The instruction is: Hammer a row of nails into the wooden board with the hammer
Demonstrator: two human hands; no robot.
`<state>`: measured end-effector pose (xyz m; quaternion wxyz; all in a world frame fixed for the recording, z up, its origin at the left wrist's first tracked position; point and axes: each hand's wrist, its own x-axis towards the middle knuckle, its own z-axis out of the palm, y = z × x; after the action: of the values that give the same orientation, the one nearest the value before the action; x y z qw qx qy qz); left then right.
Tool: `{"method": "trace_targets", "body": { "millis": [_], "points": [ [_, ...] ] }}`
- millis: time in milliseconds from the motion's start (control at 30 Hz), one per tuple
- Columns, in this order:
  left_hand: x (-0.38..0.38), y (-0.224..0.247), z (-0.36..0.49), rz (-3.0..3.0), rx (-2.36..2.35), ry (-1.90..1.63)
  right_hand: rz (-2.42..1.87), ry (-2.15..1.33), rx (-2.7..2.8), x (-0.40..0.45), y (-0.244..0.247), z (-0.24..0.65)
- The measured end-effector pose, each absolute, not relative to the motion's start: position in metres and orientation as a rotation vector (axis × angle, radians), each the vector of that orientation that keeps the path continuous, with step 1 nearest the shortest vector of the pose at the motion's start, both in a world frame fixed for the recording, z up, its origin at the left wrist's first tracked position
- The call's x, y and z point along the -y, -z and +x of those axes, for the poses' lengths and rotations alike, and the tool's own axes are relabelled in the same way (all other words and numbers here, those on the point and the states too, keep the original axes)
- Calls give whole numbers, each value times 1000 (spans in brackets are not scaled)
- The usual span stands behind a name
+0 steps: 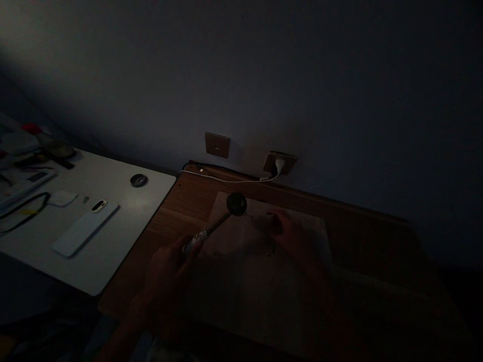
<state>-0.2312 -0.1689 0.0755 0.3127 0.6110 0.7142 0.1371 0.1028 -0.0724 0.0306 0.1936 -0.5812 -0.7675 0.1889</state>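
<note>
Head view: the person's left hand (169,264) is gripping a ladle-like tool (218,222) above a pale board (241,271).
A phone (86,229), a dark ring (139,180) and a red-capped bottle (56,146) are lying on the white table (124,216) at left; a white cable (230,181) is running behind the board. The left fingers are closing around the wrapped handle, the round head pointing away beyond them. The right hand (289,234) is curling near that head, its hold impossible to tell; darkness is hiding any contents.
</note>
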Motion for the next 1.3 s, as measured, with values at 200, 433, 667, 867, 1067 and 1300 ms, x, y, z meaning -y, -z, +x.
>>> {"method": "trace_targets", "body": {
  "millis": [200, 433, 667, 867, 1067, 1300],
  "points": [
    [174, -76, -235, 1545, -1868, -428, -1532, -621, 2140, 55, -26, 79],
    [178, -76, -233, 1525, -1925, -410, -1521, -629, 2215, 50, -23, 66],
    [177, -72, -237, 1533, -1915, -370, -1548, -581, 2317, 48, -26, 60],
    [175, -68, -240, 1553, -1908, -340, -1528, -587, 2352, 47, -29, 52],
    [175, -63, -243, 1572, -1902, -332, -1626, -548, 2294, 47, -24, 59],
    [172, -69, -235, 1607, -1885, -327, -1653, -514, 2263, 48, -20, 59]
  ]
}}
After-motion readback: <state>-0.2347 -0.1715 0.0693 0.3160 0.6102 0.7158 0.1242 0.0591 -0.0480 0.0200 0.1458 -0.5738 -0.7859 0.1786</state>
